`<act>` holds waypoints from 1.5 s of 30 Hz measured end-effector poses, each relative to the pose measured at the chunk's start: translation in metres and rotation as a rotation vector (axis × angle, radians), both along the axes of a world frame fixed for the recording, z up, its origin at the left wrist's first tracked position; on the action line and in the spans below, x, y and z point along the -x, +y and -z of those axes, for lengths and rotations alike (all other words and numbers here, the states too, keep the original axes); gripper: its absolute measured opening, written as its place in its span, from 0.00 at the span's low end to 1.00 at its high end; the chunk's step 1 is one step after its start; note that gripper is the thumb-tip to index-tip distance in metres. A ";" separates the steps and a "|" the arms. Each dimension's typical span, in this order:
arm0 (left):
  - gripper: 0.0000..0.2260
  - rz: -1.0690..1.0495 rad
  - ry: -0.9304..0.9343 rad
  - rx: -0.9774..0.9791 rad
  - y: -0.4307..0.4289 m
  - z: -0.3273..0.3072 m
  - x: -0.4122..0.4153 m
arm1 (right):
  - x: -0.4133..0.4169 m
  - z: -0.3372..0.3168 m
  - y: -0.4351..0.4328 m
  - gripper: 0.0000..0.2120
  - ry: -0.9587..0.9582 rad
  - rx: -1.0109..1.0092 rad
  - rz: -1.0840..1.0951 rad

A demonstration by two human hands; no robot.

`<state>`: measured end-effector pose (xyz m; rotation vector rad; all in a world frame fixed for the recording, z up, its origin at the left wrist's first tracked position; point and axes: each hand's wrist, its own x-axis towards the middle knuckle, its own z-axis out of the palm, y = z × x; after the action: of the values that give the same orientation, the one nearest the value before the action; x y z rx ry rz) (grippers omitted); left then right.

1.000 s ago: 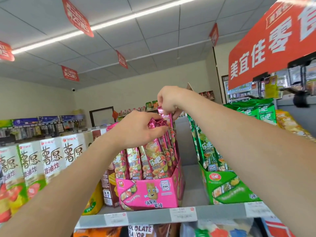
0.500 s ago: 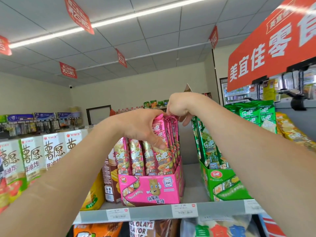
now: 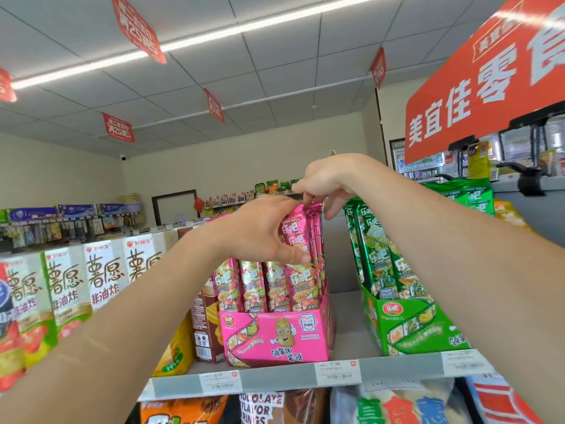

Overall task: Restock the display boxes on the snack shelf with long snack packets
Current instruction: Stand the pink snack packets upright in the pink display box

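Long snack packets (image 3: 301,237) now sit deeper in the pink display box (image 3: 275,338) at centre frame, nearly seated, with the left hand (image 3: 256,231) gripping them and the right hand (image 3: 327,179) fingers (image 3: 331,209) pinching their tops.

1. Over you at 12 o'clock, a tiled ceiling (image 3: 275,71) carries one long light strip (image 3: 214,35).
2. Red banners (image 3: 137,26) hang from 10 to 1 o'clock.
3. You face a cream wall (image 3: 229,166) with a dark-framed board (image 3: 175,206) at 11 o'clock.
4. A big red sign (image 3: 489,87) sits at 2 o'clock.

Left hand (image 3: 260,231) and right hand (image 3: 324,182) grip pink packets (image 3: 301,237) in pink display box (image 3: 275,338)
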<state>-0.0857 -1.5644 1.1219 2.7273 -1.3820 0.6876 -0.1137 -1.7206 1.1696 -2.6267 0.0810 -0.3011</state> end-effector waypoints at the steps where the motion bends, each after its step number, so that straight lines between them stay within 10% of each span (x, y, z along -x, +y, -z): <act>1: 0.37 -0.015 -0.036 -0.002 0.000 0.000 0.002 | 0.002 0.001 0.001 0.19 -0.024 -0.010 -0.001; 9: 0.14 0.140 -0.037 0.618 0.047 -0.005 0.011 | 0.045 0.024 0.002 0.21 -0.645 0.155 -0.043; 13: 0.19 0.014 -0.185 0.445 0.066 0.013 -0.001 | 0.055 0.057 0.025 0.17 -0.872 0.274 -0.185; 23: 0.36 -0.097 -0.361 0.074 0.056 0.029 -0.020 | 0.025 0.071 0.039 0.18 -0.637 0.676 -0.029; 45: 0.24 0.075 -0.026 0.051 0.065 -0.013 -0.015 | 0.018 0.073 0.030 0.14 -0.638 0.418 -0.107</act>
<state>-0.0703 -1.4997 1.1350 2.6221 -1.4436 0.7456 -0.1322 -1.6902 1.0964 -2.7757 -0.3717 -1.2052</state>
